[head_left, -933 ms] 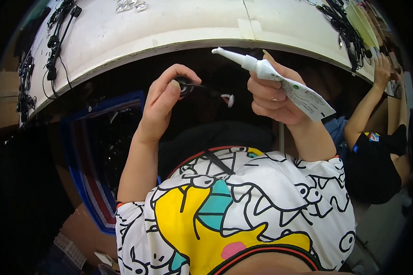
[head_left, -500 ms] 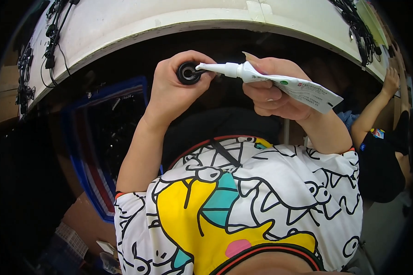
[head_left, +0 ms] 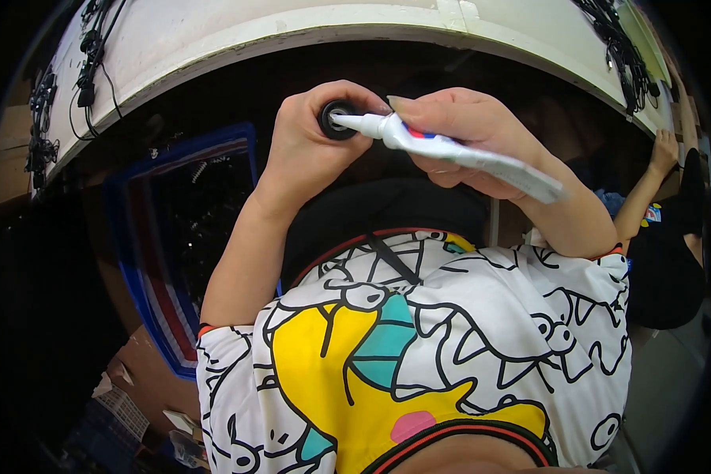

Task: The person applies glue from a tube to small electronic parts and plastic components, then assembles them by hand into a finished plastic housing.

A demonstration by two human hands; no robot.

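My left hand (head_left: 312, 146) is wrapped round a black cylindrical part (head_left: 325, 121), whose round open end faces me with a grey ring inside. In my right hand (head_left: 470, 134) is a white squeeze tube (head_left: 482, 160) with a long narrow nozzle, gripped between thumb and fingers. The nozzle reaches left to the open end of the black part, its tip at the grey ring. Whether the tip touches the inside cannot be made out. Both hands are held up just short of the white table's edge.
A white table (head_left: 308, 25) curves across the far side, with bundles of black cables (head_left: 91, 71) at left and more black cables (head_left: 624, 59) at right. A blue-rimmed bin (head_left: 138, 276) with small dark parts stands low at left. Another person's arm (head_left: 648, 186) rests near the table at right.
The tube's nozzle has moved from the rim into the mouth of the black part. My right hand has shifted left and rolled the tube; my left hand has moved slightly right.
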